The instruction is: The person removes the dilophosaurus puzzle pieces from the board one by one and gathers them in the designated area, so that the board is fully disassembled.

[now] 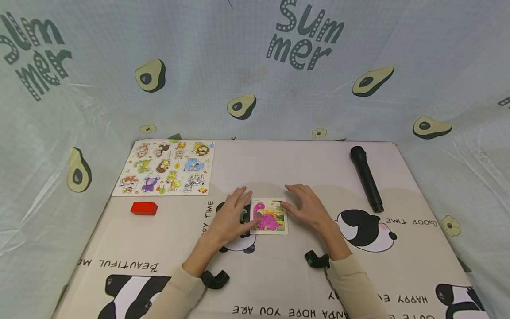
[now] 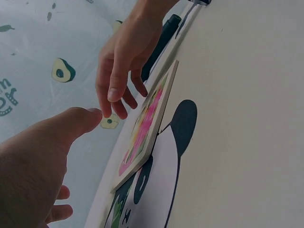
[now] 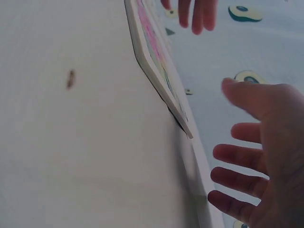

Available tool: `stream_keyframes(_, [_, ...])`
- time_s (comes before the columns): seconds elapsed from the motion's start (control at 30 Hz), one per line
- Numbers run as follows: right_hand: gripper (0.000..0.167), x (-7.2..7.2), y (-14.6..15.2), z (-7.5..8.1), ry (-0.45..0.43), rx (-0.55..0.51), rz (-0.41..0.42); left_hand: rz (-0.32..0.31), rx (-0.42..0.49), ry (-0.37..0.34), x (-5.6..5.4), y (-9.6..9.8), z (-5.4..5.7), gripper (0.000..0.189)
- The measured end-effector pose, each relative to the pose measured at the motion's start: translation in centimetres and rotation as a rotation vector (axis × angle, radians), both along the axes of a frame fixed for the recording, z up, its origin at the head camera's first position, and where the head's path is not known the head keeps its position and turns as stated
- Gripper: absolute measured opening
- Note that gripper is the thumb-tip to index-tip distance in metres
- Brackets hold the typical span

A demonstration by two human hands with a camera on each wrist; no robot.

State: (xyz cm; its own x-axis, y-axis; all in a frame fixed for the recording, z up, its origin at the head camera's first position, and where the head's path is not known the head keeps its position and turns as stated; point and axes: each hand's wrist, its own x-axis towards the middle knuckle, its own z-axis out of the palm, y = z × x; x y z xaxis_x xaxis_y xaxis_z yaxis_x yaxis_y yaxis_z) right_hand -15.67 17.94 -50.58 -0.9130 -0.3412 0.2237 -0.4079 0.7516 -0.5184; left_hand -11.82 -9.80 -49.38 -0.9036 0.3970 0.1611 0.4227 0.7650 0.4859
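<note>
A small square dinosaur puzzle (image 1: 271, 217) in a pale frame lies flat on the table, its pink long-necked dinosaur facing up. My left hand (image 1: 228, 221) is on its left side, fingers spread, the thumb overlapping the puzzle's edge in the head view. On the other side my right hand (image 1: 310, 209) hovers with relaxed fingers, thumb near the upper right corner. Neither hand grips anything. In the left wrist view the left thumb (image 2: 78, 122) stands apart from the puzzle (image 2: 145, 128). The right wrist view shows the right hand (image 3: 285, 152) with its fingers apart and nothing between them.
A board of animal pictures (image 1: 163, 168) lies at the back left, with a red block (image 1: 144, 208) in front of it. Towards the back right is a black cylindrical stick (image 1: 366, 179). Panda drawings and lettering cover the tablecloth (image 1: 279, 274); a printed curtain (image 1: 199, 57) hangs behind.
</note>
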Motion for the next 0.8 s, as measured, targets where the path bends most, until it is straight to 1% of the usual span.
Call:
stream_keyframes(0.23, [0.053,-0.2,0.4,-0.9,0.087,0.060,0.042,-0.035,-0.006,0.013,0.0,0.2,-0.4,0.085])
stream_keyframes(0.33, [0.051,-0.3,0.5,-1.1,0.102,0.061,0.055,-0.040,-0.016,0.008,0.0,0.2,-0.6,0.084])
stream_keyframes(0.43, [0.050,-0.3,0.5,-1.1,0.079,0.035,0.075,-0.041,-0.032,-0.008,0.0,0.3,-0.8,0.084])
stream_keyframes(0.57, [0.048,-0.1,0.2,-0.9,0.020,-0.001,0.096,-0.052,-0.037,-0.019,0.0,0.4,-1.0,0.085])
stream_keyframes(0.67, [0.046,0.0,0.0,-0.6,-0.013,0.006,0.098,-0.066,-0.033,-0.019,0.1,0.4,-1.2,0.084])
stream_keyframes(0.8, [0.045,0.1,-0.3,-0.2,-0.049,0.016,0.100,-0.075,-0.056,-0.020,0.2,0.4,-1.5,0.084])
